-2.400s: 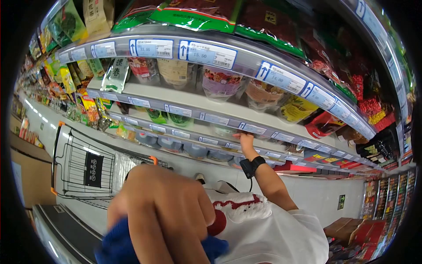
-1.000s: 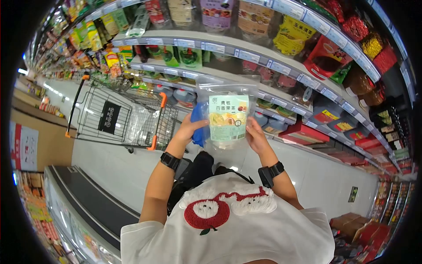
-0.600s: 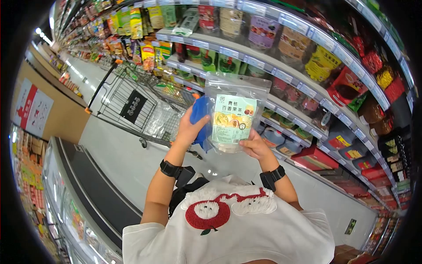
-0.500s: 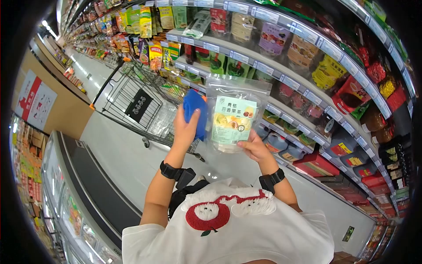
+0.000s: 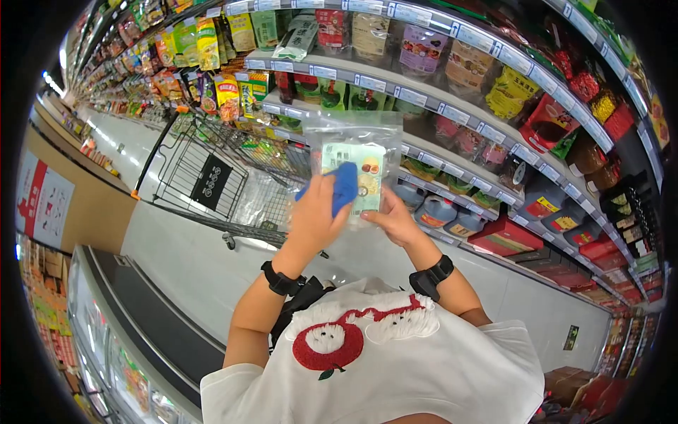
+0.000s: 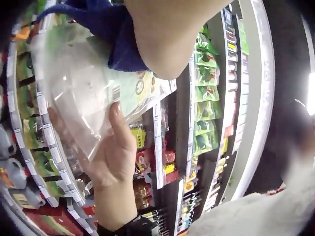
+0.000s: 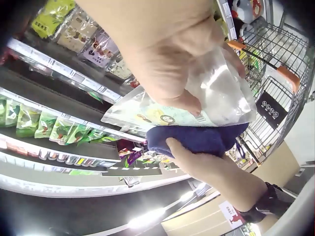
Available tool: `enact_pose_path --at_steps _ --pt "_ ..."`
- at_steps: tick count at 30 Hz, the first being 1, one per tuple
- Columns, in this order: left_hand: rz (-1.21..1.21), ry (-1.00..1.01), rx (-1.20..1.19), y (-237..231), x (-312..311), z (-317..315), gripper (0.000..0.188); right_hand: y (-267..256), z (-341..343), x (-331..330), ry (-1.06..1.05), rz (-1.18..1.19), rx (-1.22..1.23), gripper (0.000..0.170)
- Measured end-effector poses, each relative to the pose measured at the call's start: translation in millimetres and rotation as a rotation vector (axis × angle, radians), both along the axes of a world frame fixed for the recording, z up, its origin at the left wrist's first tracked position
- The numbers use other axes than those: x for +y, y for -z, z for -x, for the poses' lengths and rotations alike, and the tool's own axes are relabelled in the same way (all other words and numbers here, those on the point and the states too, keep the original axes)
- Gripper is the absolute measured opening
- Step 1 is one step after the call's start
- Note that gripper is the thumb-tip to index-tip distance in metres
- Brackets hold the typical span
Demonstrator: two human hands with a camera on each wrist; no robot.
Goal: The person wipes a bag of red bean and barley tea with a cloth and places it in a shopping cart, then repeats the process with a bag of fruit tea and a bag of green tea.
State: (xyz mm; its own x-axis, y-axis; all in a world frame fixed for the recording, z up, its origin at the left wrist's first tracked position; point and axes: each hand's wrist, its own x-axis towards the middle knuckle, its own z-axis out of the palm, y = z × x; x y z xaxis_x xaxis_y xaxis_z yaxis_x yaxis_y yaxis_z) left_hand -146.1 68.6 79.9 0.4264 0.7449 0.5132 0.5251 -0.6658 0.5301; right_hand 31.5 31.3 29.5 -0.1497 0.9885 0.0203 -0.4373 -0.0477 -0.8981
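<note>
A clear zip pouch with a pale green label (image 5: 374,166) is upright in front of the person in the head view. The right hand (image 5: 397,220) pinches its lower right corner, thumb on the front. The left hand (image 5: 316,218) grips a folded blue cloth (image 5: 345,186) and holds it against the pouch's front, covering part of the label. In the left wrist view the right hand (image 6: 115,157) is around the clear lower part of the pouch (image 6: 81,98). The right wrist view shows the cloth (image 7: 197,140) touching the pouch (image 7: 224,98).
Shelves of packaged goods (image 5: 424,99) run along the far side and right. A wire shopping cart (image 5: 191,173) stands at the left, beyond a freezer case (image 5: 141,304). Jugs (image 5: 438,210) and red boxes (image 5: 505,235) sit on the lowest shelf.
The left hand has moved right with the blue cloth, from beside the pouch onto its front. The pouch has shifted slightly left, still in the right hand. Earlier, the right hand was at a shelf.
</note>
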Motion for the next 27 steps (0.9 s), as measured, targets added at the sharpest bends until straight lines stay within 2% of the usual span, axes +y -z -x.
enact_pose_path --at_steps 3,6,9,12,14,16,17,20,21,24,27 --pt "0.025 0.119 0.078 2 -9 -4 0.043 5 3 3 0.133 -0.033 -0.006 0.064" --pt "0.050 0.142 -0.007 12 -7 -3 0.044 2 3 0 0.132 0.013 -0.004 0.066" --pt "-0.051 0.036 -0.179 16 7 -1 0.045 5 6 -5 0.064 -0.021 -0.094 0.069" --pt "-0.180 -0.091 -0.295 0 24 4 0.044 17 13 -10 -0.044 -0.129 -0.358 0.071" --pt "-0.220 -0.172 -0.373 -7 36 5 0.044 17 21 -18 -0.088 -0.070 -0.316 0.071" --pt "-0.213 -0.111 -0.281 -10 39 4 0.045 15 25 -23 -0.115 -0.030 -0.237 0.070" --pt "-0.210 -0.082 -0.235 -10 39 4 0.045 15 26 -23 -0.073 -0.077 -0.272 0.068" --pt "-0.140 0.110 -0.058 -7 17 -8 0.046 3 21 -27 0.002 0.093 -0.283 0.062" --pt "-0.119 0.168 -0.007 -2 11 -12 0.047 22 19 -22 0.066 0.038 -0.255 0.056" --pt "-0.094 0.297 0.083 13 -13 -27 0.050 37 2 -17 0.126 0.047 -0.243 0.053" --pt "-0.072 0.352 0.101 31 -29 -28 0.052 45 -11 -10 0.214 -0.116 -0.478 0.049"
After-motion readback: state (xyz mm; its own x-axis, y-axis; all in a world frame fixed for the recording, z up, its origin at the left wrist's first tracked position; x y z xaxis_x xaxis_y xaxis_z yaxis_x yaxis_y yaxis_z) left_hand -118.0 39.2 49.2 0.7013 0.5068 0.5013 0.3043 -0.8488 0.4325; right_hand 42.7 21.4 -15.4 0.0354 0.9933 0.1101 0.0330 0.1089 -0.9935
